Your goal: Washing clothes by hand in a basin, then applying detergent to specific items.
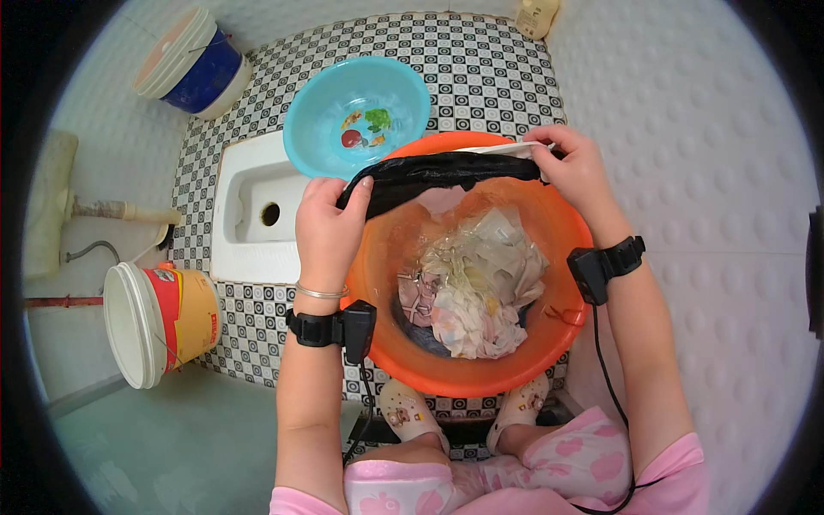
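Note:
Stretched between my two hands is a wet black cloth (pixel 444 174), held up over the far part of an orange plastic basin (pixel 463 376). My left hand (pixel 331 222) pinches its left end between thumb and fingers. At the other end, my right hand (pixel 573 170) grips the black cloth and the edge of a white piece (pixel 505 149) behind it. Below, soaked clothes (pixel 479 290) lie in the basin's water: pale beige, white with a print, pink, and dark blue at the bottom. The rest of the white piece is hidden behind the black cloth.
A blue plastic basin (pixel 315 103) stands beyond the orange one, partly over a white squat toilet (pixel 254 261). Two buckets, one blue-and-white (pixel 206 77) and one red-and-yellow (pixel 187 318), stand to the left. A white textured wall (pixel 695 212) rises on the right.

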Tool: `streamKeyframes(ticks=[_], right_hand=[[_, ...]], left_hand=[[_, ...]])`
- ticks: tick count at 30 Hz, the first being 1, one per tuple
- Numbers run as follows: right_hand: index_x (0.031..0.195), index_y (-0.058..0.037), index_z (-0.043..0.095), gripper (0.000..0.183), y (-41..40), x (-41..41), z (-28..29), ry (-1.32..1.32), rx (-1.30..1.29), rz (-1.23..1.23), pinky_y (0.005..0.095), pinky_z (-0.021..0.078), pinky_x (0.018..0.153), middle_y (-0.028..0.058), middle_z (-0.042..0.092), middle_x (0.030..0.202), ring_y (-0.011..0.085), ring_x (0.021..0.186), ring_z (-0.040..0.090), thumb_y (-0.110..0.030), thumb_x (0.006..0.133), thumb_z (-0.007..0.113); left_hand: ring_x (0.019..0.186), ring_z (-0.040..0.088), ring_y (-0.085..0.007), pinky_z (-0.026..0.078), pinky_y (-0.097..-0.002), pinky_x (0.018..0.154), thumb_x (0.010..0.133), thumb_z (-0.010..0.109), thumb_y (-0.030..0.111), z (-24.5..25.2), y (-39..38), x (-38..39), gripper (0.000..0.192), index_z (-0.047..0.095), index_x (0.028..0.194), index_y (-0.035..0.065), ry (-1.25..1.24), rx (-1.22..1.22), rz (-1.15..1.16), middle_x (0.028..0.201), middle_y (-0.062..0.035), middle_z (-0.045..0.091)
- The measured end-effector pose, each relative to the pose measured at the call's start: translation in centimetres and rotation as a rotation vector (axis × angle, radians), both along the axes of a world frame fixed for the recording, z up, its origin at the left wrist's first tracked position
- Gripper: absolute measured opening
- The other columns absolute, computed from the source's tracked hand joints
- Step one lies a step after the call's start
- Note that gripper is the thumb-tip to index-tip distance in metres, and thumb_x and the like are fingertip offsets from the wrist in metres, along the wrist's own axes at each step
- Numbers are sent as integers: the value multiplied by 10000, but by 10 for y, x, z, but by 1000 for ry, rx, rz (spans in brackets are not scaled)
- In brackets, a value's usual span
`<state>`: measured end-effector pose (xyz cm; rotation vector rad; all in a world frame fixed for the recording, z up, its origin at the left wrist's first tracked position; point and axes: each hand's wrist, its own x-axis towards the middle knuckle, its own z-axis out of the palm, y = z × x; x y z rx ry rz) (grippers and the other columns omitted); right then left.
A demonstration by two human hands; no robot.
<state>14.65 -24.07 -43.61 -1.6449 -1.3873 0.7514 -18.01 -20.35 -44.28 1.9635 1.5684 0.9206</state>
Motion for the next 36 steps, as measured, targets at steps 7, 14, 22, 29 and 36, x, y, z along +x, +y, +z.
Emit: streamKeyframes(ticks=[7,14,22,29,36], right_hand=[[812,-1,608,103,-8,10,-92,-349,-41,334,415,503,754,177,625,880,348,845,612,-99,787,585],[1408,-189,473,501,-14,-44,-168,-494,-317,497,526,322,1112,170,350,1521,409,1381,344,-251,916,545],[1450,-224,452,613,-17,-21,-173,-772,-518,481,572,327,1083,78,349,1546,380,1342,380,-351,879,636],[1146,-29,664,312,-11,-30,-171,-746,-379,609,447,526,878,189,596,1269,389,993,640,-174,872,627],[1106,-14,693,246,11,-29,-56,80,-40,194,319,508,793,85,722,982,154,883,658,-167,940,595]], left_hand=[[826,624,-366,512,-427,768,808,743,272,-72,-14,-10,305,698,781,-28,307,-128,-227,897,-206,641],[1227,498,-426,450,-487,985,860,638,232,-152,-38,15,535,501,1368,135,606,-163,-397,1419,-231,459],[1390,337,-438,290,-559,1102,835,597,194,-158,-54,31,735,332,1516,283,854,-663,-522,1526,-191,353],[1147,562,-452,473,-530,916,849,611,227,-160,-42,28,332,638,1155,101,578,-657,-348,1229,-233,603],[842,642,-453,503,-517,749,890,540,209,-121,-35,17,258,626,1053,29,50,-361,64,892,-272,661]])
